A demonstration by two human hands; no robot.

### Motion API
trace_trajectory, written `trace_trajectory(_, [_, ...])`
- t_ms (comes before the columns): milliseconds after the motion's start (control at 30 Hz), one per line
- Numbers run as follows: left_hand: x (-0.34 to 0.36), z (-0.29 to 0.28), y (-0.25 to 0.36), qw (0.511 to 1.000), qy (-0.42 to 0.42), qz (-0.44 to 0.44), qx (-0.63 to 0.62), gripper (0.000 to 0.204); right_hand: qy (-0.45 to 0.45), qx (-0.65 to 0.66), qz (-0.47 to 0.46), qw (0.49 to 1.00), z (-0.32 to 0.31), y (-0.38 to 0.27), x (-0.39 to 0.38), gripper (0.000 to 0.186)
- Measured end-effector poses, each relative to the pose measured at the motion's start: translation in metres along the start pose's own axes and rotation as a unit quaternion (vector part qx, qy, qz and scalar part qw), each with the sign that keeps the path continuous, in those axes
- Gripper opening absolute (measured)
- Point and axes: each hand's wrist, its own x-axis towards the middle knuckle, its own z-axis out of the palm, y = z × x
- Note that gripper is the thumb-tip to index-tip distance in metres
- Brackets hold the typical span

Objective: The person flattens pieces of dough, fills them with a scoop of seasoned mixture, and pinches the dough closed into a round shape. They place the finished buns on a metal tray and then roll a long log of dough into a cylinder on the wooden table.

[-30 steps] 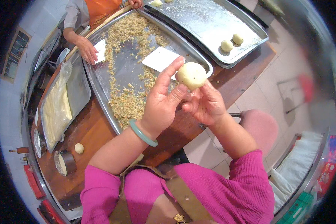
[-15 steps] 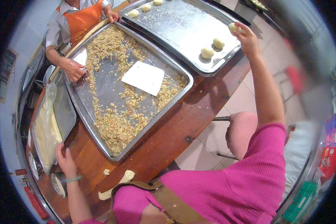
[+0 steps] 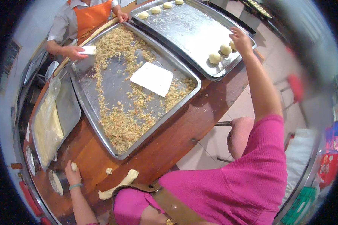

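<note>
My left hand, wearing a pale green bracelet, is closed on a small pale dough piece above the wooden table. Beside it lies a shallow dish with pale contents. My right hand is at the right end of a floured metal tray, fingers apart and slightly bent, holding nothing. Two round dough balls sit there, and a third dough ball is partly hidden by my hand. A long dough strip and a small dough lump lie close to my body.
A large metal tray holds crumbly filling and a white scraper. Across the table, a co-worker in an orange apron holds a white scraper. Plastic-covered dough lies in a tray at left. Several dough balls sit at the far tray end.
My right hand has let go of a dough ball on the tray. My left hand has moved down and now holds a dough piece. The co-worker's hand has lifted with a scraper.
</note>
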Motion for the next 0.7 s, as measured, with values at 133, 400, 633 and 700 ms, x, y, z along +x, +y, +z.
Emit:
trace_trajectory(133, [-0.014, -0.014, 0.012, 0.995, 0.067, 0.052, -0.05, 0.038, -0.09, 0.181, -0.069, 0.977, 0.028, -0.083, -0.075, 0.032])
trace_trajectory(400, [-0.032, -0.1, 0.219, 0.705, 0.071, 0.234, -0.666, 0.071, -0.455, 0.605, 0.148, 0.636, 0.021, -0.269, -0.266, 0.033])
trace_trajectory(633, [-0.046, -0.105, 0.254, 0.47, -0.147, 0.174, -0.853, 0.05, -0.426, 0.713, 0.173, 0.53, 0.033, -0.323, -0.3, 0.027])
trace_trajectory(700, [-0.038, -0.108, 0.253, 0.309, -0.279, 0.106, -0.903, 0.048, -0.35, 0.648, 0.109, 0.668, 0.041, -0.307, -0.295, 0.022])
